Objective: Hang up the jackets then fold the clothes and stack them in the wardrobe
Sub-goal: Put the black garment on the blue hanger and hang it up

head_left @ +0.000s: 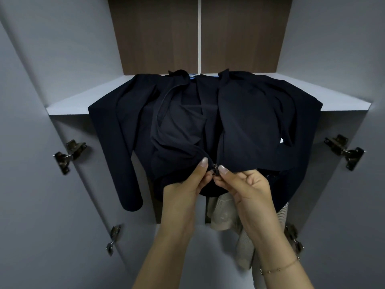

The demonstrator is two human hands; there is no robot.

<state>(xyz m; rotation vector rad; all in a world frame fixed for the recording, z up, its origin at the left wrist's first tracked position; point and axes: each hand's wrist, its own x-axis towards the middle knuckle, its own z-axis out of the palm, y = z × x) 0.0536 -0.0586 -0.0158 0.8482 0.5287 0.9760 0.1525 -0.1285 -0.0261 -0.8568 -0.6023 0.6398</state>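
A dark navy jacket (pixel 256 122) lies open-fronted on the white wardrobe shelf (pixel 68 103), its sleeves and lower half hanging over the front edge. A sliver of blue hanger (pixel 192 75) shows at its collar. My left hand (pixel 187 184) pinches the left front hem beside the metal zipper (pixel 215 168). My right hand (pixel 243 182) pinches the right front hem at the zipper's bottom end. Both thumbs sit on top of the fabric, almost touching each other.
Both grey wardrobe doors stand open, with metal hinges at the left (pixel 69 155) and at the right (pixel 344 151). Beige and striped clothes (pixel 225 215) hang below the shelf, behind my right wrist. The back panel (pixel 158 34) is brown wood.
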